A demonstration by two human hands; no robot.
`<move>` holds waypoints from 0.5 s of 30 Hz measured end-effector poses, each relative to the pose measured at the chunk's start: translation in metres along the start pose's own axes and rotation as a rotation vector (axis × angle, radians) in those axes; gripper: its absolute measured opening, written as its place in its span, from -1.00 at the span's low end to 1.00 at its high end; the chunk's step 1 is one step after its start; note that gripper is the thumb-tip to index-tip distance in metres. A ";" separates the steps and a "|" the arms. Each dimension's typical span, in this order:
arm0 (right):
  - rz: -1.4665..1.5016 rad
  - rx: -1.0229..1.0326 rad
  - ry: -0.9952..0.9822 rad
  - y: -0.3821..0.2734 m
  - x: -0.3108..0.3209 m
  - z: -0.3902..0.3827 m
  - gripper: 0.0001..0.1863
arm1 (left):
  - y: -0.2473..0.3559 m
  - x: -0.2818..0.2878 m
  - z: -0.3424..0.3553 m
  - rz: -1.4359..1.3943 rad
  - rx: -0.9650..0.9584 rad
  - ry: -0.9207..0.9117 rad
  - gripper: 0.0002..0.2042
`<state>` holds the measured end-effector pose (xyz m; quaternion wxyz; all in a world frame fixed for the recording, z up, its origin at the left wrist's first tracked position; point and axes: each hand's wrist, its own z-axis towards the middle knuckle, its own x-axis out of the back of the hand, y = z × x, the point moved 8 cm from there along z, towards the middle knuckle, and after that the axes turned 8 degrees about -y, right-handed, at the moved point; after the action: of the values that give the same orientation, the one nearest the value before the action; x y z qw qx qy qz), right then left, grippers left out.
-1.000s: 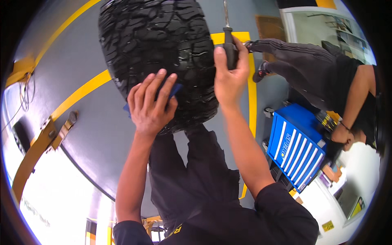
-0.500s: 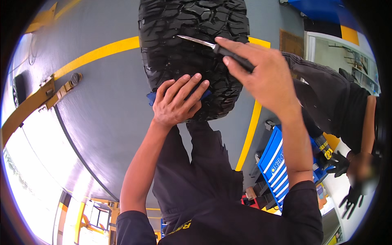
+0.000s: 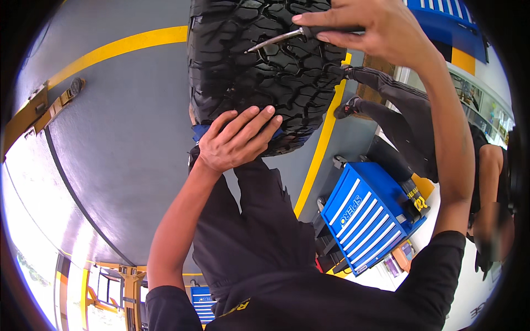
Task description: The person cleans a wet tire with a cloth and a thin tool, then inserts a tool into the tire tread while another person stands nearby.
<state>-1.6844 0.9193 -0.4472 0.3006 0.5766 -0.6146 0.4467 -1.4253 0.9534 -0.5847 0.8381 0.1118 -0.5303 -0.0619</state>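
A large black tire (image 3: 265, 77) with a blocky tread fills the top middle of the head view. My left hand (image 3: 237, 140) lies on the lower part of the tread, fingers curved over a blue cloth (image 3: 201, 131) that is mostly hidden beneath them. My right hand (image 3: 375, 33) holds a screwdriver-like tool (image 3: 276, 41) by its dark handle, with the thin metal shaft angled down-left across the upper tread. Its tip is at or just over the tread, above my left fingers; contact is hard to tell.
A blue drawer cabinet (image 3: 361, 215) on casters stands at lower right, another (image 3: 439, 16) at top right. A co-worker in dark clothes (image 3: 408, 127) stands at right. A tan metal lift arm (image 3: 44, 110) lies at left on the grey floor (image 3: 116, 154) with yellow lines.
The tool has swung from pointing upward beside the tire to lying across the tread. My right hand has moved up and rightward; my left hand stays on the blue cloth.
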 end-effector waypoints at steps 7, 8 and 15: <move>1.115 -0.250 -0.163 0.040 -0.095 -0.020 -0.48 | 0.002 0.002 -0.002 -0.055 0.005 -0.004 -0.54; 1.165 -0.312 -0.142 0.037 -0.099 -0.023 -0.48 | -0.001 0.002 -0.004 -0.070 0.004 0.002 -0.53; 0.556 -0.202 0.068 -0.001 -0.069 -0.023 -0.64 | -0.007 0.004 -0.022 -0.075 0.008 -0.020 -0.49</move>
<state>-1.6765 0.9707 -0.4981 0.2427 0.3380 -0.7798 0.4676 -1.4038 0.9488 -0.5919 0.8294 0.1344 -0.5344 -0.0922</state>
